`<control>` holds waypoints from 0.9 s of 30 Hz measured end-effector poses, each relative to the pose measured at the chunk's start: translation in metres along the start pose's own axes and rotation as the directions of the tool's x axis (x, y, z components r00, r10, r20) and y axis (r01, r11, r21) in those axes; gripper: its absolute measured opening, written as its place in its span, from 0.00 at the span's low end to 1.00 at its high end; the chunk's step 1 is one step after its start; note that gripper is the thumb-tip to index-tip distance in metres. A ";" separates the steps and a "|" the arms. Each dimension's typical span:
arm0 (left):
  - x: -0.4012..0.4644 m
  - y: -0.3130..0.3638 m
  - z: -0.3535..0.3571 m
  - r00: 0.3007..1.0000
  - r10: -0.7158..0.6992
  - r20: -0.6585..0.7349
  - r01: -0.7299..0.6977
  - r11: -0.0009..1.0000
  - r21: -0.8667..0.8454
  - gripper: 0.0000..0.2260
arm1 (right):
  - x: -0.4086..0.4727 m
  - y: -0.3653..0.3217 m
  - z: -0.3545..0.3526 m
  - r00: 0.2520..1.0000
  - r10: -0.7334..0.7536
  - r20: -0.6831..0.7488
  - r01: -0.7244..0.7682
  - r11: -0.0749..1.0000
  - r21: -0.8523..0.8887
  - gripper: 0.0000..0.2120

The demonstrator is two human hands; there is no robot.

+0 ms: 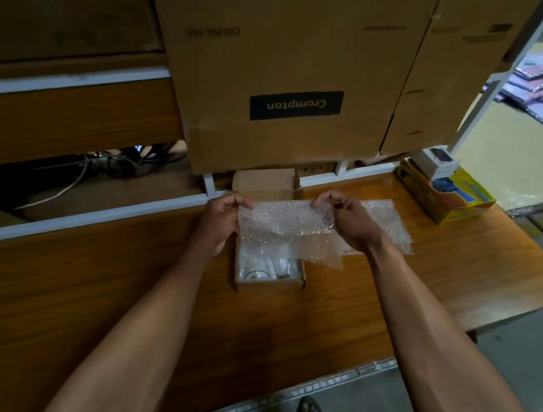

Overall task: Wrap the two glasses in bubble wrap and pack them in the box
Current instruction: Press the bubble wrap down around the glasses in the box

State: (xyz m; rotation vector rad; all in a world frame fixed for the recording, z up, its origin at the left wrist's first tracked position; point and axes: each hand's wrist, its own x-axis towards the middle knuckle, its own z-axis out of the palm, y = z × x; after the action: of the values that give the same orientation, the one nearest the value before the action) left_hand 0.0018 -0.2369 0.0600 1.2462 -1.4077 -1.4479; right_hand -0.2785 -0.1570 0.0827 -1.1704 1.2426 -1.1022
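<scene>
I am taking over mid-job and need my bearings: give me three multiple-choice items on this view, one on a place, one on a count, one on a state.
1. Where does the small open brown cardboard box stand?
A. on the wooden table
B. on the floor
C. on the yellow carton

2. How many hands hold the clear bubble wrap sheet?
A. none
B. one
C. two

3. What is the state of the small box?
A. taped shut
B. open, with wrapped items inside
C. crushed flat

Answers: 1 A, it rests on the brown wooden table. 2 C, the left hand and the right hand each pinch a top corner. 3 B, its flaps are up and pale bubble-wrapped shapes show inside.
</scene>
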 end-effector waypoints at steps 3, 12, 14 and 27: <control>-0.005 0.005 -0.004 0.999 -0.031 0.017 0.032 0.999 -0.039 0.17 | 0.002 -0.003 0.002 1.000 0.028 -0.002 -0.028 0.999 -0.027 0.09; -0.005 0.000 -0.010 0.991 -0.131 0.037 0.136 0.973 -0.188 0.13 | -0.003 -0.009 0.010 0.989 0.145 -0.038 -0.139 0.982 0.132 0.17; -0.007 0.002 -0.011 0.991 -0.118 0.057 0.127 0.966 -0.223 0.10 | 0.000 -0.006 0.011 0.989 0.145 -0.021 -0.143 0.987 0.077 0.11; -0.002 0.000 -0.020 0.989 -0.131 0.063 0.140 0.977 -0.163 0.21 | 0.011 0.000 0.016 0.992 0.085 -0.093 -0.093 0.992 -0.085 0.05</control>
State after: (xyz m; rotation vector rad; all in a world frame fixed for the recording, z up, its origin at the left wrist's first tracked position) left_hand 0.0217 -0.2397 0.0619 1.2247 -1.2258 -1.6662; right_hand -0.2620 -0.1678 0.0814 -1.1315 1.4126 -1.0513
